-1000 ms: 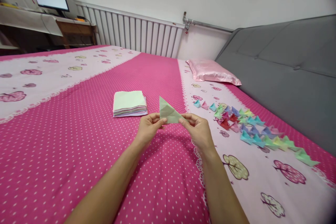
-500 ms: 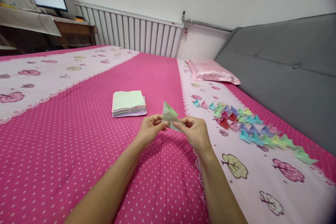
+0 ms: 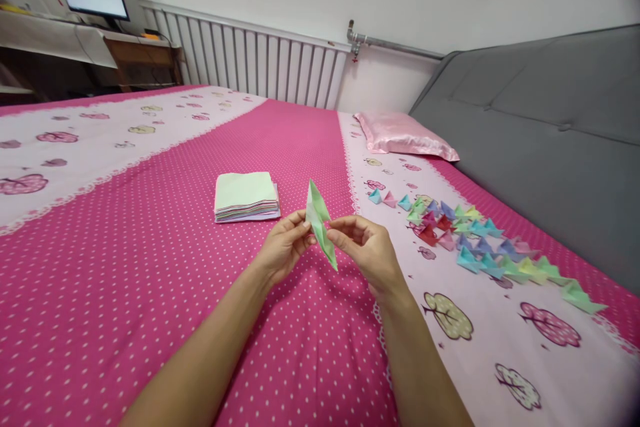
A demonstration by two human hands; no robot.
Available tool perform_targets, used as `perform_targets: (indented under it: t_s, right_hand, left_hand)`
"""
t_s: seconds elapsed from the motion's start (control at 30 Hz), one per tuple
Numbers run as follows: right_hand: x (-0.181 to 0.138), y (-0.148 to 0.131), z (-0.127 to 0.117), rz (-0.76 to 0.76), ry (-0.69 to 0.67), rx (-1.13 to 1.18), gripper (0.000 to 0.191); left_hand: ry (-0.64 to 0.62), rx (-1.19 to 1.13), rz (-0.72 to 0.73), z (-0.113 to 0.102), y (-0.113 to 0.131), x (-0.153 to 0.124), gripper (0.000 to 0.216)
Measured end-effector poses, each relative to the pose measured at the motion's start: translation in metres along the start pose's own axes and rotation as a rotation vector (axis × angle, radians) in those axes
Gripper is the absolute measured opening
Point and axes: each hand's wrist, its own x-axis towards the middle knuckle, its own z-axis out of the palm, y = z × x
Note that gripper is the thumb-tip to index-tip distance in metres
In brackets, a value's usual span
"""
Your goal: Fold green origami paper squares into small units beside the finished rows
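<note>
A: First item, and where do we find it?

B: One folded green paper [image 3: 316, 213], slender, pointed at both ends, tilted, held in the air above the bed [image 3: 150, 267].

A: State of the grip?

B: Left hand [image 3: 287, 240]: thumb and fingers closed on the paper's left side. Right hand [image 3: 365, 247]: thumb and forefinger pinching the right edge, near mid-length. How much paper sits between those fingertips we cannot tell.

A: Possible faults?

B: Three, in our judgement. Tearing, if the two sides are pulled apart too hard. A stray crease, if a thumb presses off the fold. Layers slipping loose, if either pinch slackens.

A: Surrounding stock?

B: Beyond the left hand, one stack of paper sheets [image 3: 245, 187], pale green uppermost, edges uneven; a careless knock could scatter it. Right of the right hand, assorted folded paper boats [image 3: 470, 260], several colours; we reckon a low forearm could crush some.

A: Farther out?

B: One pink pillow [image 3: 405, 135], one grey padded headboard [image 3: 530, 100].
</note>
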Motion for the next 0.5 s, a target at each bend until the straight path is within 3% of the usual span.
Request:
perform_targets:
  t_s: [0.3, 0.5]
  right_hand:
    - [0.0008, 0.0015, -0.004, 0.02, -0.032, 0.093, 0.038]
    - [0.0011, 0.0002, -0.0013, 0.021, -0.01, 0.024, 0.042]
  left_hand:
    - [0.004, 0.009, -0.014, 0.0003, -0.0001, 0.001, 0.013]
    - [0.005, 0.045, 0.0, 0.0012, -0.0026, 0.0009, 0.013]
